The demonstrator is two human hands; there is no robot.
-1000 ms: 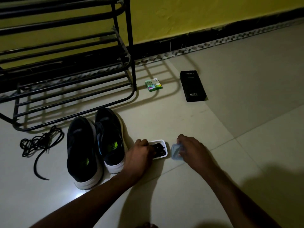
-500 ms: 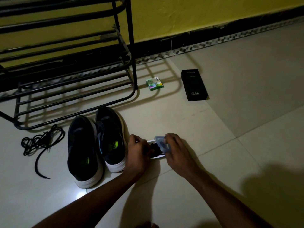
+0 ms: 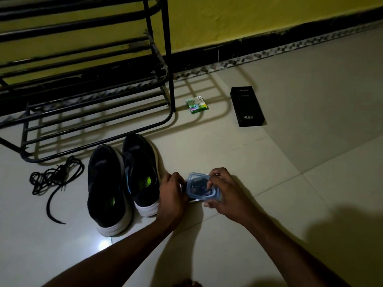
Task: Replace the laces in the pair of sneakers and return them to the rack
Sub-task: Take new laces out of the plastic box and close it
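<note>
Two sneakers [image 3: 107, 183], a box [image 3: 194, 200] near their heels.
Your right hand [image 3: 226, 193] pinches the lid [image 3: 199, 187]; your left hand [image 3: 172, 195] seems to grip the box.

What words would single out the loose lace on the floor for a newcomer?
Start at the black metal shoe rack against the yellow wall. On the floor in front of it, left of the two black sneakers, lies a tangled black lace. It is the only loose cord, one end trailing toward the camera.
</note>
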